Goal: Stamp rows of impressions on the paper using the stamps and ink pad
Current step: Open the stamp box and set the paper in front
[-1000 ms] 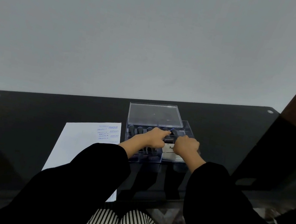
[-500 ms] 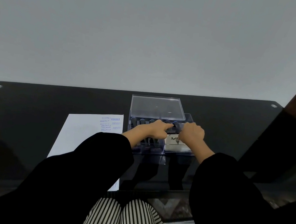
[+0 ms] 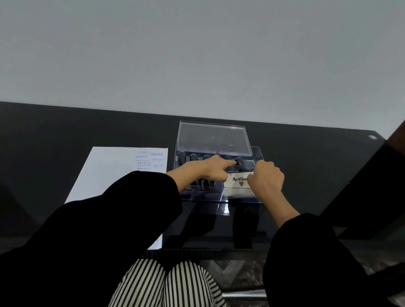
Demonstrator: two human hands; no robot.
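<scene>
Well, the paper (image 3: 112,179) at left carries blue FRAGILE impressions; a careless tug could drag the clear stamp case (image 3: 202,196) onto it or topple its stamps (image 3: 193,157). The left hand (image 3: 201,170) lies over them, forefinger straight against 1 handle, grip unclear; the right hand (image 3: 267,182) curls round the Artline ink pad (image 3: 237,186).

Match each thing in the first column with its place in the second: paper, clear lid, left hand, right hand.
Things:
1 paper
2 clear lid
3 left hand
4 right hand

Places:
a at the ink pad
b over the stamp handles
c at the far side of the stamp box
d left of the stamp box

Pairs: 1-d, 2-c, 3-b, 4-a.
</scene>
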